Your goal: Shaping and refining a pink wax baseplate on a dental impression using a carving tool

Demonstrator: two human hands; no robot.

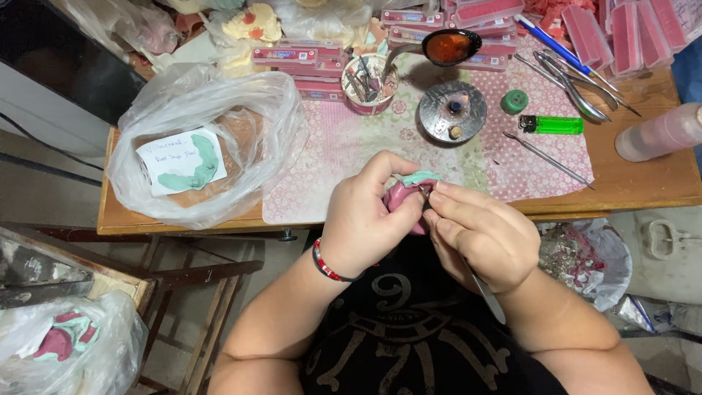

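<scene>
Both my hands on a pink and green dental model, held just off the near edge of the counter point(629, 183).

My left hand point(362, 219) cups the pink and green model point(406, 189), its fingers point(380, 170) wrapped shut around it from the left. My right hand point(479, 234) pinches a thin metal tool point(486, 292), fingers together on it like a pen, the tip touching the model and the handle running back toward my body. On the counter, near the far edge, stands a round metal burner point(453, 111), with a green lighter point(551, 124) just beside it toward the right end. A clear plastic bag point(205, 143) with a paper note and a green piece inside lies at the left end. A pink bottle point(662, 132) lies at the right edge.
</scene>
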